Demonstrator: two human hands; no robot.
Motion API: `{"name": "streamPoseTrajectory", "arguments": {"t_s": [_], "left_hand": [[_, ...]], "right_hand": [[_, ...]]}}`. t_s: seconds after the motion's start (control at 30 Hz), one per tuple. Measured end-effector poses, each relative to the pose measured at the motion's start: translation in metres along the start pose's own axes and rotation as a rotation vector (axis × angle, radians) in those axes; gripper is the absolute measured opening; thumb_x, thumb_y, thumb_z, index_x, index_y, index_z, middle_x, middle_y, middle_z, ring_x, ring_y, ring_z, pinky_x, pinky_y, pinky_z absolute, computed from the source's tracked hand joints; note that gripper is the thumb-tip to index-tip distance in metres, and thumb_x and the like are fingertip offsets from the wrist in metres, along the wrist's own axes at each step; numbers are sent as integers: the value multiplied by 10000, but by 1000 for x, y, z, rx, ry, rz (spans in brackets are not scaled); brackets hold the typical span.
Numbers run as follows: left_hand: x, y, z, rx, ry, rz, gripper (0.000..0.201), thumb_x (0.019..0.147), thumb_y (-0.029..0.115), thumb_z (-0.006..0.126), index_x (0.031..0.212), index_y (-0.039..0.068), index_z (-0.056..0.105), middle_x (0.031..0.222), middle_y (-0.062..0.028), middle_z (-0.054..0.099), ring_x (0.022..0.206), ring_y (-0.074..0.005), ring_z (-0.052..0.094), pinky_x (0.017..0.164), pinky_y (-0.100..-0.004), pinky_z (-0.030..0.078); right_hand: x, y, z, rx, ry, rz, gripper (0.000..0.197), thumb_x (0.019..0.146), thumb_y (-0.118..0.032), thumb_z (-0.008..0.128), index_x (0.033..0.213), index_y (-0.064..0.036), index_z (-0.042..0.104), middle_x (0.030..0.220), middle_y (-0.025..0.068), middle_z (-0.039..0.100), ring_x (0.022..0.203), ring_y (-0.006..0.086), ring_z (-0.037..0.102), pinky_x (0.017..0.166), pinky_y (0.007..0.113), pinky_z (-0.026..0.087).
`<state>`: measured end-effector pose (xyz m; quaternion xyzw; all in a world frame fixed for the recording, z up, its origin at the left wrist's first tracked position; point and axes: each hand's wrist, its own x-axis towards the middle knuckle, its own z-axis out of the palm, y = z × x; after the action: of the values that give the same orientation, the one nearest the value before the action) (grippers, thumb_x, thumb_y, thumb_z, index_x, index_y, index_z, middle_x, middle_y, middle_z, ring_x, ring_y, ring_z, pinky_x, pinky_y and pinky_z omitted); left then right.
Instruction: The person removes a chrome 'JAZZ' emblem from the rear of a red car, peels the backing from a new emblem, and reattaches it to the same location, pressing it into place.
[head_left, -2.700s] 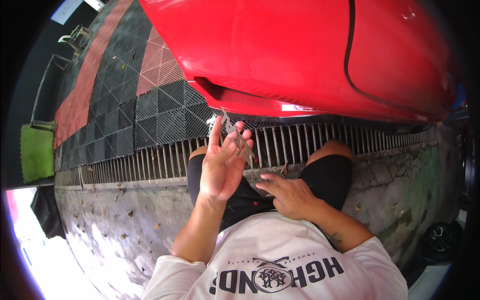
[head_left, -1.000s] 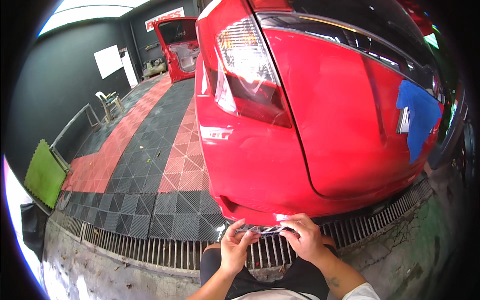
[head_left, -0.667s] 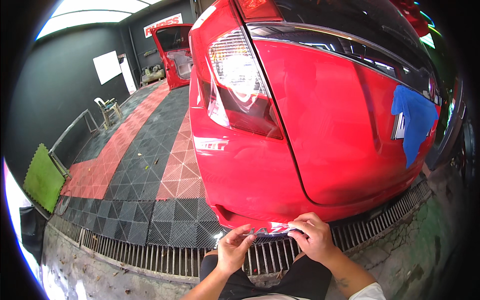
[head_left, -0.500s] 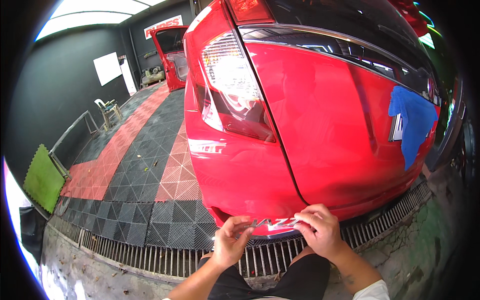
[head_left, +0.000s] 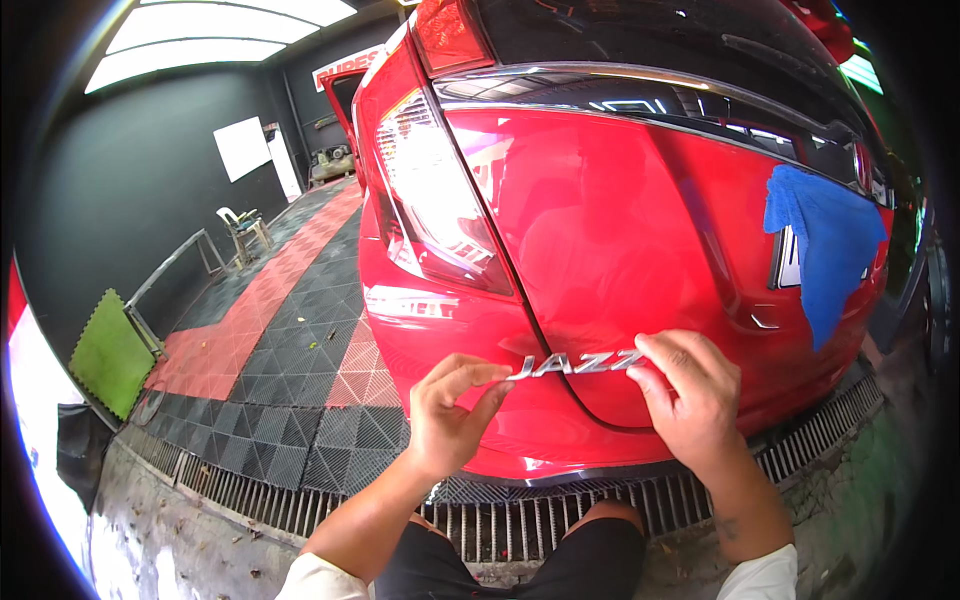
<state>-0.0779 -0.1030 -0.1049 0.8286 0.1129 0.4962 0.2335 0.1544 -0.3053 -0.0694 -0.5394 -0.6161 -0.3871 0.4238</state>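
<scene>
The person is crouching behind the red car (head_left: 620, 230) and is now holding the chrome letter badge (head_left: 575, 364) up against the lower part of the tailgate, where a moment ago it was being carried lower, near the bumper edge and the drain grate (head_left: 520, 520). The badge is lying almost level across the red panel, and it looks to be touching the paint, though I cannot tell if it is already pressed on. The left hand (head_left: 447, 420) is pinching the left end of the badge between thumb and fingertips, so its grip is nearly closed around that thin end. The right hand (head_left: 690, 395) is doing the same at the right end, with the fingers bent over the last letter and the grip narrow. Both hands have come up together from the knees to the panel. In my judgement the work is passing from carrying the badge to lining it up on the body. A blue cloth (head_left: 830, 250) is hanging further right on the tailgate, well apart from the hands.
</scene>
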Motion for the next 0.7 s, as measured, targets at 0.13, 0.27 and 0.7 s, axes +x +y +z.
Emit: {"name": "streamPoseTrajectory", "arguments": {"t_s": [0.13, 0.27, 0.7], "left_hand": [[26, -2, 5, -34, 88, 35, 264, 912, -51, 929, 1153, 45, 886, 1078, -88, 840, 994, -177, 795, 881, -327, 608], [63, -5, 3, 26, 146, 74, 242, 952, -15, 909, 1184, 54, 901, 1056, -73, 840, 963, -146, 746, 890, -305, 581], [166, -40, -1, 26, 349, 127, 178, 1007, 62, 912, 1184, 46, 921, 1081, -54, 828, 974, -117, 751, 889, -283, 588]], "right_hand": [[21, 16, -4, -5, 19, -23, 407, 786, -27, 991, 1165, -42, 841, 1064, 107, 768, 824, 274, 749, 652, 383, 600], [53, 29, -4, -41, 48, -64, 394, 794, -44, 996, 1162, -54, 855, 1072, 95, 760, 792, 258, 723, 656, 374, 582], [140, 46, 18, -194, 91, -96, 275, 926, -140, 946, 1184, -81, 872, 1107, 52, 761, 908, 252, 803, 740, 395, 659]]}}
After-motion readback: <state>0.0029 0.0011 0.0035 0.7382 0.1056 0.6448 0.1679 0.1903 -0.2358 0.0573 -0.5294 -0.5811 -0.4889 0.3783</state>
